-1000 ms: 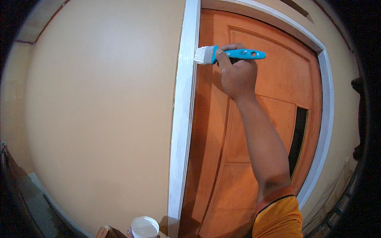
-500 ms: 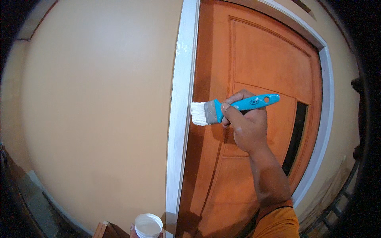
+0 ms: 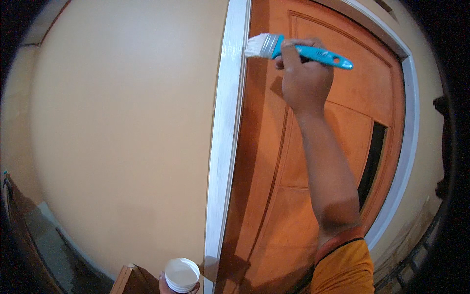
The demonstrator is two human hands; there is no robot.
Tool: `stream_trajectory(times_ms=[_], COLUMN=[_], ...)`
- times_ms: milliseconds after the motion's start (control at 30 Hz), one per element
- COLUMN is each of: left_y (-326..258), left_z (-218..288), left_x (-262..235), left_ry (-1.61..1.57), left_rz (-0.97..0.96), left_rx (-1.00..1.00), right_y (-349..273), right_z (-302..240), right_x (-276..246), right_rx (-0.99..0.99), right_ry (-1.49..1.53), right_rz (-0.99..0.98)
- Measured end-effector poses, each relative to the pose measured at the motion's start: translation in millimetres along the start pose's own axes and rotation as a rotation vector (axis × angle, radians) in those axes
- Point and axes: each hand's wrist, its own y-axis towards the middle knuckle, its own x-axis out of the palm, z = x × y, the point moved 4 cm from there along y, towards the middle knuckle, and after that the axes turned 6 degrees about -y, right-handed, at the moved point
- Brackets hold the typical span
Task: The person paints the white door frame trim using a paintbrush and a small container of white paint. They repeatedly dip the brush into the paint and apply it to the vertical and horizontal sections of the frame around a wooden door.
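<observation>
My right hand (image 3: pixel 308 73) is closed round the blue handle of a paintbrush (image 3: pixel 298 51). White paint coats its bristles, which point left and meet the right edge of the white door frame (image 3: pixel 226 122) high up. At the bottom, my left hand (image 3: pixel 163 285) grips a white tub (image 3: pixel 182 275) with pale paint inside; only some of its fingers show round the tub. Behind my right arm stands an orange-brown panelled door (image 3: pixel 338 88).
A beige wall (image 3: pixel 122 122) fills the left side. Near the tub, a brown wooden piece (image 3: pixel 125 279) stands at the lower edge. The door has a narrow dark opening (image 3: pixel 373 159) at its right. Dark rails (image 3: pixel 416 267) show at the lower right.
My right hand has moved up along the door frame with the paintbrush, and the handle now slopes down to the right. The tub in my left hand has risen slightly.
</observation>
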Motion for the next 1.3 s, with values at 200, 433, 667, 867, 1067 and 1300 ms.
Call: stream_trajectory(times_ms=[200,433,667,867,1067,1300], left_y=[-6,-14,-17,-23,-22,-45], left_z=[3,9,7,3,7,25], left_x=[4,15,9,6,14,36], left_ry=[0.026,-0.083,-0.193,0.082,-0.003,-0.304], left_rz=[-0.036,-0.035,0.081,-0.009,0.044,0.167], left_rx=[0.029,-0.022,-0.157,0.067,-0.012,-0.292], right_y=[-104,-176,-98,-64,-148,-222], right_z=[8,-11,17,8,4,-31], right_x=[-15,-70,-6,-17,-29,-84], right_rx=[0.125,0.124,0.321,0.058,-0.061,0.177], right_ry=[-0.037,0.074,0.123,0.231,-0.008,0.179], right_rz=[-0.344,-0.573,-0.377,-0.075,-0.365,-0.618])
